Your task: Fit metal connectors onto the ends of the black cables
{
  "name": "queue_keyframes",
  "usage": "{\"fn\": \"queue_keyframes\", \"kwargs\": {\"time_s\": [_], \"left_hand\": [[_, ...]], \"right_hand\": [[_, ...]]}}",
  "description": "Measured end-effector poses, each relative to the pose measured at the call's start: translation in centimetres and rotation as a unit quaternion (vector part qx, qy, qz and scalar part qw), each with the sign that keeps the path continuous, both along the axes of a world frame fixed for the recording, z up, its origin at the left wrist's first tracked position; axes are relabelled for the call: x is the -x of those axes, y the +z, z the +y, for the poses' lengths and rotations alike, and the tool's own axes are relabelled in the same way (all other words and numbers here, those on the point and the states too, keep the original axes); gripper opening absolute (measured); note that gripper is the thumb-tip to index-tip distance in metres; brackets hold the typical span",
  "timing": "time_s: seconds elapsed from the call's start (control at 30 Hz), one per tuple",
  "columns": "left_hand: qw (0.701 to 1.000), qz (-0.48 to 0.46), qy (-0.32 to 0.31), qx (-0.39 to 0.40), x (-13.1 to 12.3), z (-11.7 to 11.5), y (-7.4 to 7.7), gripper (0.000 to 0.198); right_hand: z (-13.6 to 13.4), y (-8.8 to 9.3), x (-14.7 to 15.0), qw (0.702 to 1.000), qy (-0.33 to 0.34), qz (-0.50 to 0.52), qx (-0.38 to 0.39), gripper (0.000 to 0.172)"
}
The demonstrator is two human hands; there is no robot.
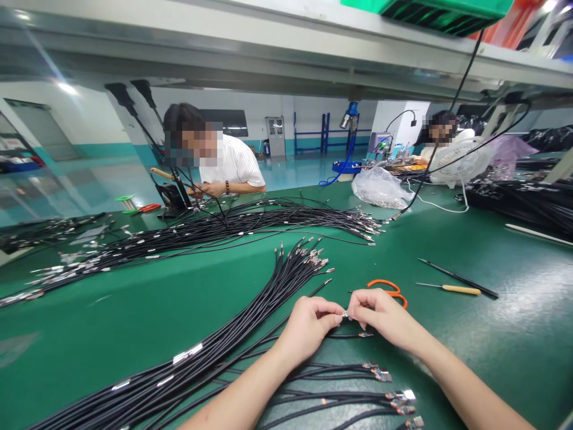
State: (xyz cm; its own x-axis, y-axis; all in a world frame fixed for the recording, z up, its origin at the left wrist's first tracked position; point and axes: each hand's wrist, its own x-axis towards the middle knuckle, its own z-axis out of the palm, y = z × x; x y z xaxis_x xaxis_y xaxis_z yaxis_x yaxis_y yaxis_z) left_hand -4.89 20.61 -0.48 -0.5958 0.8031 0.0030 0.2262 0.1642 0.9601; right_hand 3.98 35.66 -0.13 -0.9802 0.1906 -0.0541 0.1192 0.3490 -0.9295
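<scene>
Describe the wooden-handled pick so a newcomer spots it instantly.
On the green bench, right of the person's right hand and past the orange-handled snips, lie two slim tools. The wooden-handled pick is the lower one, metal tip pointing left; the all-dark tool just above it has no pale handle.

One metal terminal [345, 314] is being pinched by two hands [307, 331] over two black cable bundles [242, 319]; two co-workers [230, 164] and two hand tools [447, 289] are being shown.
</scene>
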Motion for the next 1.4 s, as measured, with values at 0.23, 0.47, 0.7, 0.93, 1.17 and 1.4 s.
{"fn": "queue_keyframes", "kwargs": {"time_s": [0.23, 0.47, 0.7, 0.93, 1.17, 1.4], "left_hand": [[0.993, -0.110, 0.039, -0.003, -0.3, 0.3, 0.0, 0.017], [0.992, -0.126, 0.024, -0.019, -0.6, 0.3, 0.1, 0.024], [0.982, -0.185, 0.029, -0.006, -0.8, 0.2, 1.0, 0.013], [0.978, -0.207, 0.015, -0.015, -0.5, 0.2, 0.8, 0.016], [0.975, -0.222, -0.017, -0.011, -0.1, -0.2, 1.3, 0.020], [0.977, -0.212, 0.000, 0.002, -0.1, -0.2, 1.1, 0.017]], "right_hand": [[0.1, 0.0, -0.1, 1.000, 0.005, -0.012, 0.001, 0.011], [-0.1, 0.4, -0.2, 1.000, 0.025, 0.006, 0.012, 0.013], [-0.2, 0.9, -0.4, 0.999, 0.042, 0.021, 0.014, 0.014], [-0.3, 1.0, -0.4, 0.998, 0.054, 0.025, 0.018, 0.013], [0.0, 0.6, -0.3, 0.999, 0.039, 0.015, 0.031, 0.011], [-0.1, 0.8, -0.4, 0.999, 0.034, 0.009, 0.029, 0.011]]}}
